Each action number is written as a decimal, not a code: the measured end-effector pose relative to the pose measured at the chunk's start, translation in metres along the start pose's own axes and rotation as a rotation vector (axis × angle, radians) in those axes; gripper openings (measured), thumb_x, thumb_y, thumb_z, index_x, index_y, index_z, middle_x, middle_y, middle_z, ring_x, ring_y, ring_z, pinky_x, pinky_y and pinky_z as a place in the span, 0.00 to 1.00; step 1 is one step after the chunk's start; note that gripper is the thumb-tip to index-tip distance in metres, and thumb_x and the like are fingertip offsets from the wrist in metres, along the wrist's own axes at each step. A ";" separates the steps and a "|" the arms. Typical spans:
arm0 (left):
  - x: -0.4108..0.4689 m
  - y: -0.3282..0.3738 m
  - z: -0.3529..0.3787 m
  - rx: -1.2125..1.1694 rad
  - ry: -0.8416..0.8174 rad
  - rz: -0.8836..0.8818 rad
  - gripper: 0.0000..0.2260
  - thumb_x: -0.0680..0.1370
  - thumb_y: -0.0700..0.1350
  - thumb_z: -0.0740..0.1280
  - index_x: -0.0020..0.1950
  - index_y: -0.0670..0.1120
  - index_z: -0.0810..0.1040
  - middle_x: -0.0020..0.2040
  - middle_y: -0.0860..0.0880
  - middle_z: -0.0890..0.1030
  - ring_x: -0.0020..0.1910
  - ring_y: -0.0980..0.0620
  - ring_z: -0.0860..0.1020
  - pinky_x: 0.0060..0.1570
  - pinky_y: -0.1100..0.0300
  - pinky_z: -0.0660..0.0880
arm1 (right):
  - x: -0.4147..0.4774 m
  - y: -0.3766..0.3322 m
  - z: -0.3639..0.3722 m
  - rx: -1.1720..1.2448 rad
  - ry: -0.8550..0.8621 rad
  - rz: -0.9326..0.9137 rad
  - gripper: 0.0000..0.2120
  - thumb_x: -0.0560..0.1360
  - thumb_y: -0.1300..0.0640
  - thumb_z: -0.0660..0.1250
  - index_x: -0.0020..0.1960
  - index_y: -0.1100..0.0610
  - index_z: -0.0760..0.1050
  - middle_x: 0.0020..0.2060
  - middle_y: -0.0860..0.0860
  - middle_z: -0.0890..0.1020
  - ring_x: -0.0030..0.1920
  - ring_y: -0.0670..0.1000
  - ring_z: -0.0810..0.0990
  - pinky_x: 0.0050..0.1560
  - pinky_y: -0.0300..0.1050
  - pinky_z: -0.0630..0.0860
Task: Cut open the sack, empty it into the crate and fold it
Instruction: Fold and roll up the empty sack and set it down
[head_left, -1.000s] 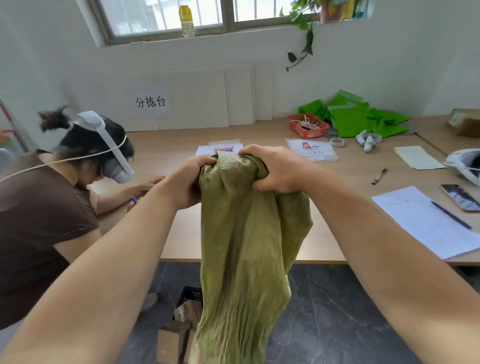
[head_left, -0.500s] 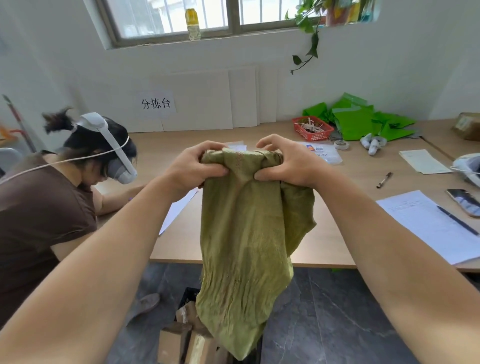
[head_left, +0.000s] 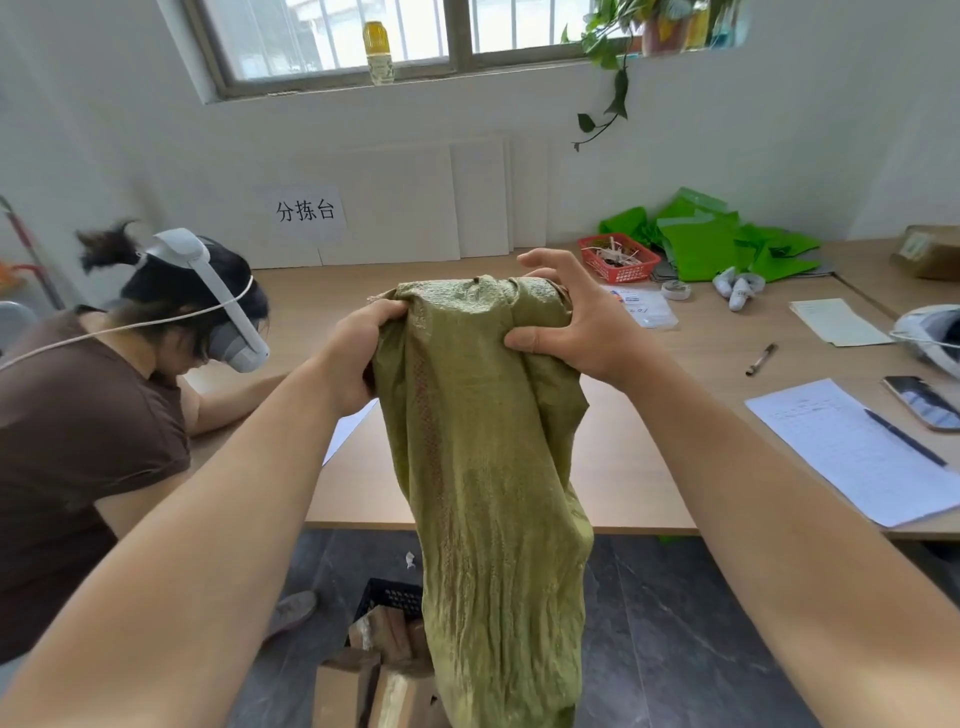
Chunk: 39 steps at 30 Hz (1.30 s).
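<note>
Sack (head_left: 483, 467) hangs limp over crate (head_left: 389, 597), likely emptied. Left hand (head_left: 363, 343) clamps it, right hand's (head_left: 576, 322) spread fingers hook it. Folding needs flattening.

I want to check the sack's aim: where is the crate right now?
In the head view, the black crate sits on the dark floor at bottom centre, boxes showing in it, just left of and partly behind the hanging sack.

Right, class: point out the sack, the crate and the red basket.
sack (head_left: 483, 467), head view, creased middle of the cloth.
crate (head_left: 388, 597), head view, black back wall.
red basket (head_left: 626, 271), head view, front wall.
</note>
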<state>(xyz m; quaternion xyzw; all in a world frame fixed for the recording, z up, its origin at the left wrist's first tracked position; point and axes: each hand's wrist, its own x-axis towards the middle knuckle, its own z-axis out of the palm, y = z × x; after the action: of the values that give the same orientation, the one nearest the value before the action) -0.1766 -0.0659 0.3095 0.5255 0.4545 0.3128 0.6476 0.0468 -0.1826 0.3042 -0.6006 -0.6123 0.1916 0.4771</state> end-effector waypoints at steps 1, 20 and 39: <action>0.000 0.001 0.000 0.001 0.009 -0.023 0.09 0.80 0.51 0.62 0.48 0.49 0.79 0.36 0.49 0.82 0.32 0.51 0.80 0.36 0.59 0.76 | -0.001 -0.001 0.000 0.027 -0.005 0.002 0.36 0.66 0.50 0.81 0.69 0.39 0.67 0.64 0.44 0.75 0.65 0.47 0.75 0.70 0.51 0.70; -0.011 -0.005 -0.001 0.220 -0.263 0.328 0.47 0.64 0.32 0.75 0.75 0.62 0.60 0.62 0.53 0.76 0.54 0.55 0.81 0.50 0.64 0.77 | 0.004 0.002 -0.003 0.540 0.085 0.246 0.14 0.74 0.68 0.68 0.53 0.50 0.78 0.45 0.55 0.80 0.44 0.56 0.79 0.48 0.60 0.79; -0.006 0.008 0.010 0.195 0.134 0.104 0.13 0.71 0.52 0.76 0.50 0.46 0.82 0.45 0.47 0.84 0.39 0.49 0.82 0.43 0.56 0.80 | -0.009 0.005 -0.011 -0.014 -0.124 0.092 0.48 0.63 0.50 0.83 0.75 0.35 0.60 0.71 0.46 0.67 0.72 0.50 0.66 0.72 0.51 0.67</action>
<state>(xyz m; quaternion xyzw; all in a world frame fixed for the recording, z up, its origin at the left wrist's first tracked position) -0.1687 -0.0731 0.3195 0.5866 0.4971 0.3347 0.5448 0.0570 -0.1935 0.3017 -0.6185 -0.6137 0.2462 0.4246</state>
